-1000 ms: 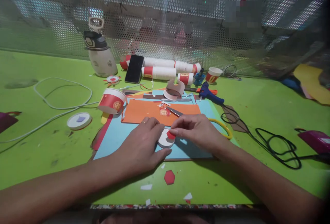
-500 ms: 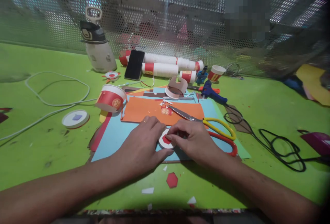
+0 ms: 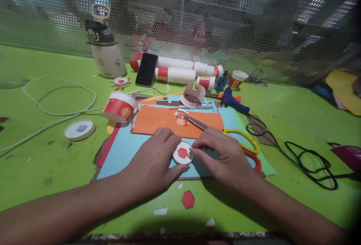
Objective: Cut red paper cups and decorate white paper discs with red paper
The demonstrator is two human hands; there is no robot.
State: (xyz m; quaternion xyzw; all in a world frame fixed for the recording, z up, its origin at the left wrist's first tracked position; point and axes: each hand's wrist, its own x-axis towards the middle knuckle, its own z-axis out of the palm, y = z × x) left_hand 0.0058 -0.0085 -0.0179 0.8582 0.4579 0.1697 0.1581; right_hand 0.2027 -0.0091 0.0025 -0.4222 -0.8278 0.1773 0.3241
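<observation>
A small white disc [image 3: 177, 157] lies on a light blue sheet [image 3: 126, 151], with a red hexagon [image 3: 182, 152] lying flat on its middle. My left hand [image 3: 155, 160] curls round the disc's left side, thumb below and fingers above it. My right hand [image 3: 222, 156] has its fingertips drawn together against the disc's right edge. Both forearms rest on the green table [image 3: 42, 162].
Scissors [image 3: 244, 143] with yellow and red handles lie just right of my right hand, on an orange sheet [image 3: 158, 122]. A spare red hexagon [image 3: 187, 199], a cut paper cup [image 3: 120, 107], a blue glue gun [image 3: 232, 102], a phone [image 3: 146, 70], cup stacks [image 3: 180, 70], cables [image 3: 307, 158] and a mesh wall [image 3: 180, 19] surround them.
The red hexagon pinched in my right fingers has been set down flat on the white disc, and those fingers have slid to the disc's right edge. My left hand has stayed in place.
</observation>
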